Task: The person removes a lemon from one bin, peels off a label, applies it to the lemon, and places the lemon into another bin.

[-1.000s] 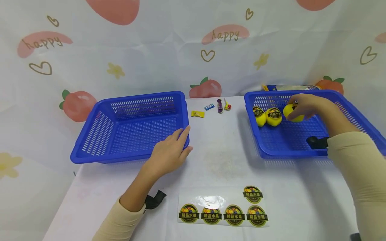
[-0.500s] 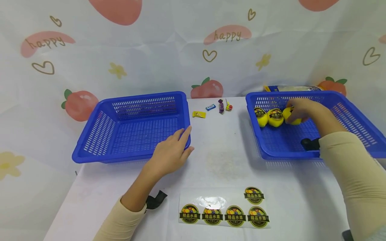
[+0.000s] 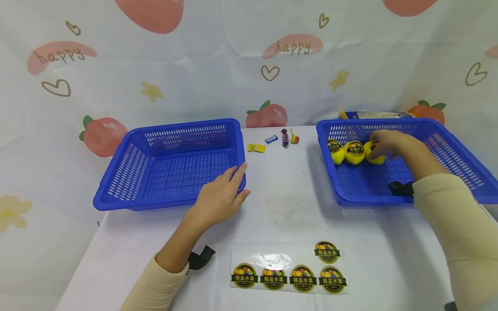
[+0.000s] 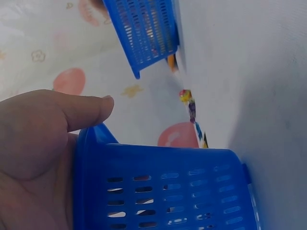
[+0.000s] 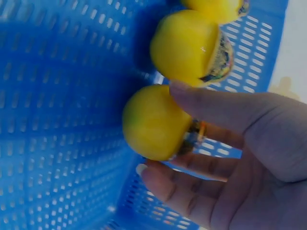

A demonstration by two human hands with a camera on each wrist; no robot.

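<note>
My left hand (image 3: 219, 196) rests on the near right corner of the left blue basket (image 3: 171, 202), fingers fairly straight along the rim. In the left wrist view the thumb (image 4: 91, 110) lies at the rim's corner. Inside the right blue basket (image 3: 373, 199), my right hand (image 3: 393, 144) holds a lemon (image 5: 156, 122) between thumb and fingers. A dark label (image 5: 189, 136) on that lemon is partly covered by the fingers. Beside it sit two more lemons, a middle one (image 3: 354, 154) and a left one (image 3: 335, 152), both with black-and-gold labels.
A clear sheet (image 3: 288, 255) with several round fruit stickers lies at the front of the table. Between the baskets are a yellow wrapped candy (image 3: 256, 148), a blue one (image 3: 271, 139), a purple one (image 3: 285, 137) and a lollipop (image 3: 295, 138). A packet (image 3: 377, 115) lies behind the right basket.
My right hand has moved left and lowered the lemon into line beside the other two. The left hand keeps its place on the left basket's corner.
</note>
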